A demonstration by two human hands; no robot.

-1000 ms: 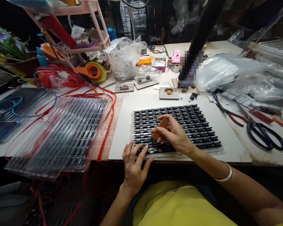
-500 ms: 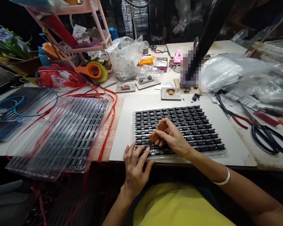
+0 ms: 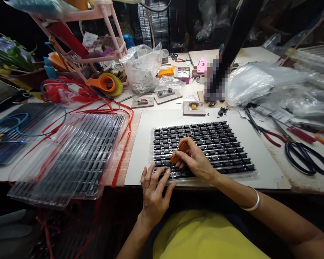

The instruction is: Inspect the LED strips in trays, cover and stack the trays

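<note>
Cluttered with plastic bags, tape rolls and tools, the desk (image 3: 259, 57) is covered at its near middle by a flat white board (image 3: 140, 151), on which a shallow clear tray (image 3: 232, 154) of small black components is laid in tight, even rows. An orange-brown tool (image 3: 178, 153), short, blocky and matt, is pinched between the thumb and fingers of the right hand (image 3: 196, 160), its darker tip pressed down onto the tray's near-left rows. The left hand (image 3: 153, 190) is spread flat just below, nothing gripped, its fingertips resting on the tray's near edge, close beside the tool's tip. Glossy ribbed plastic trays (image 3: 70, 154) are stacked to the left, crossed by red cords (image 3: 124, 140). Black-handled scissors (image 3: 307, 158) lie well apart on the right.
</note>
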